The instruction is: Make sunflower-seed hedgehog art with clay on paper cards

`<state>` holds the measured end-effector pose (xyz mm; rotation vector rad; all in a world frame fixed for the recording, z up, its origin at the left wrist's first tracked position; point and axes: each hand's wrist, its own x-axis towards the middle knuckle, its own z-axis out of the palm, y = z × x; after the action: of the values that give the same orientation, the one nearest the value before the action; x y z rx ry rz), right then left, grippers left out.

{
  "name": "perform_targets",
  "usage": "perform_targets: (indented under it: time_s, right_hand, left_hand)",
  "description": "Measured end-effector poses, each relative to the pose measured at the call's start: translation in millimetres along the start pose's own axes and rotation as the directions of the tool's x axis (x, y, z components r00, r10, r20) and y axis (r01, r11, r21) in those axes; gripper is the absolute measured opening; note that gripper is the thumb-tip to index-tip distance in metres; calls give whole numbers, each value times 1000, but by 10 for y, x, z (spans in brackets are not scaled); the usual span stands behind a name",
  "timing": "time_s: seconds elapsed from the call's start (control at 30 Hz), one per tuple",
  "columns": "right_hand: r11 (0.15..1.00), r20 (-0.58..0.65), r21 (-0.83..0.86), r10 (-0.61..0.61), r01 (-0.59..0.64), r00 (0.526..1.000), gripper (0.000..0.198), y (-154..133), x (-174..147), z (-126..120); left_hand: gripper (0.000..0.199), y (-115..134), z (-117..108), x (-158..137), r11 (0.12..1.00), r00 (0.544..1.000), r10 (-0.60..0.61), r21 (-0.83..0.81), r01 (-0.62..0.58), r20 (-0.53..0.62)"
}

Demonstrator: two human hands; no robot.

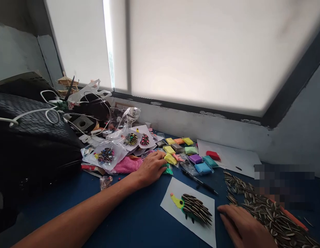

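Note:
My left hand (151,167) rests palm down among small clay packets, its fingers loosely bent and the tips partly hidden. It touches a green packet (168,169) and lies beside a yellow packet (170,158). White paper (170,213) lies in front of me, bearing a hedgehog (195,207) with a yellow clay face, a pink nose, some green clay and sunflower seeds as spines. Right of the paper, my right hand (244,225) lies low with its fingers stretched out and nothing seen in them. A spread of loose sunflower seeds (268,210) borders that hand.
A black pen (200,181) lies behind the paper. Blue (202,168), purple (195,158) and red (213,155) packets sit farther back. At left are a pink cloth (127,165), bagged seed hedgehogs (105,155) and a black woven bag (28,113) with white cables.

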<state>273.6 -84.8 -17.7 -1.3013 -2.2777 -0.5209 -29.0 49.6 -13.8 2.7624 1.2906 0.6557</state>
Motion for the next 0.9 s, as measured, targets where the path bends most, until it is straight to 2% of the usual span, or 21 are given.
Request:
perform_targets:
  time_s: [0.07,0.17,0.27,0.33,0.57,0.73,0.9]
  right_hand:
    - [1000,-46,-18,-7,6,999,27,-45,57,-34]
    - [999,-51,-50,-3,1,999,29,-91,133,-85]
    - [999,96,-39,39,-35,995,29,-68,209,-124]
    - [995,231,-29,102,-98,968,28,-14,289,-138]
    - [971,385,-89,240,-223,891,34,116,713,22]
    - [954,503,-148,298,-259,811,17,42,819,166]
    - [952,600,-193,307,-239,739,24,57,915,172]
  left_hand:
    - [18,-14,47,-3,1000,999,10,-5,-11,-36]
    - [37,-27,128,-1,998,997,67,-12,-68,-45]
    - [48,-32,198,8,992,992,125,-15,-125,-8]
    - [50,-34,228,12,991,991,137,-14,-137,9]
    - [41,-35,234,-19,990,990,140,-1,-140,-11]
    - [35,64,151,-27,985,984,169,-5,-170,-46]
    - [26,274,108,-37,966,966,255,-45,-253,47]
